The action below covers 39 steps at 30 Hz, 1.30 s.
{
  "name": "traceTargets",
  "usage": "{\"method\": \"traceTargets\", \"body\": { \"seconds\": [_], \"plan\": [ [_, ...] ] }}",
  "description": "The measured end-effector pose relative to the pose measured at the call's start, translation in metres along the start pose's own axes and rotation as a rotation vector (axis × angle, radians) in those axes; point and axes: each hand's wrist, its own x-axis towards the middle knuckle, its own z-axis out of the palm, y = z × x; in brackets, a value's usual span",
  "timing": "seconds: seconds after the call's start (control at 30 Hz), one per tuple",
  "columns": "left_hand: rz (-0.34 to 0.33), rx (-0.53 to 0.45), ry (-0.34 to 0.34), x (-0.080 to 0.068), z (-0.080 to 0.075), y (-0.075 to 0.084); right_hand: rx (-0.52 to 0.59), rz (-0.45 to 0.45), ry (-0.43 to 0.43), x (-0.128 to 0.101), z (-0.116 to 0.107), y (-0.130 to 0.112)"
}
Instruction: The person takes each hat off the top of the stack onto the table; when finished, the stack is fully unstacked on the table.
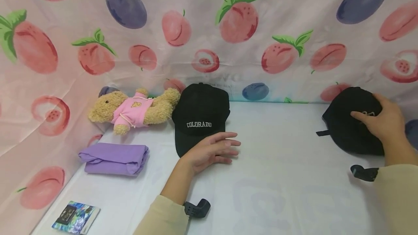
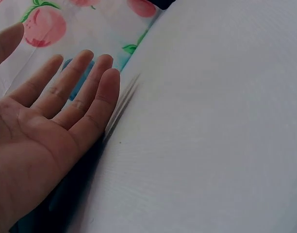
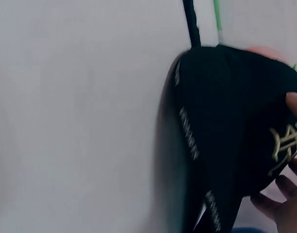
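Gripping a soft cap well is mostly about going easy, at a guess. Your right hand [image 1: 390,122] is holding the black cap [image 1: 347,135] at the right side of the frame. In the right wrist view your thumb [image 3: 296,104] is resting above the gold stitching [image 3: 286,144] and your fingertips [image 3: 283,186] are curling in below it, so you're pinching the crown fairly wide. If you're squeezing harder than that, the crown could be caving in, so spreading the pressure over more fingers is probably worth doing. Also, the strap [image 1: 323,133] is poking out to the left, so try not to be dragging it on the table [image 1: 281,162]. Can't tell whether the cap's lower edge is touching down, so going slowly seems smart.

Your left hand [image 1: 209,151] is holding nothing: near the middle of the frame, its fingers are pointing right, loosely spread, over the brim of the COLORADO cap [image 1: 202,106]. Can't tell if it's touching. Careful you're not nudging that one, since the teddy bear [image 1: 132,110] is lying right beside it. The purple cloth [image 1: 114,159] and the little packet [image 1: 76,217] are sitting farther left, well out of your way.
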Motion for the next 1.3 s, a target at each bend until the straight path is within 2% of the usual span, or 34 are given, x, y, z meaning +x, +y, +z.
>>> {"method": "traceTargets", "body": {
  "seconds": [0.17, 0.27, 0.4, 0.57, 0.9, 1.0, 1.17, 1.3],
  "plan": [
    [0.020, -0.002, -0.002, -0.002, -0.002, 0.001, 0.027, 0.024, 0.017, -0.007, 0.002, -0.009],
    [0.041, 0.002, 0.021, -0.004, -0.004, 0.003, 0.039, 0.051, 0.020, -0.011, 0.005, -0.014],
    [0.058, -0.009, 0.055, -0.008, -0.008, 0.004, 0.063, 0.036, 0.039, -0.015, 0.007, -0.022],
    [0.076, -0.007, 0.053, -0.010, -0.010, 0.006, 0.096, 0.011, 0.058, -0.017, 0.006, -0.033],
    [0.147, -0.021, 0.072, -0.012, -0.021, 0.012, 0.166, 0.035, 0.134, -0.025, 0.009, -0.064],
    [0.142, -0.046, 0.089, -0.013, -0.025, 0.013, 0.196, 0.035, 0.163, -0.030, 0.014, -0.071],
    [0.128, -0.112, 0.167, -0.018, -0.034, 0.014, 0.254, 0.010, 0.189, -0.038, 0.028, -0.085],
    [0.135, -0.121, 0.176, -0.022, -0.041, 0.016, 0.305, -0.015, 0.187, -0.047, 0.038, -0.098]
  ]
}}
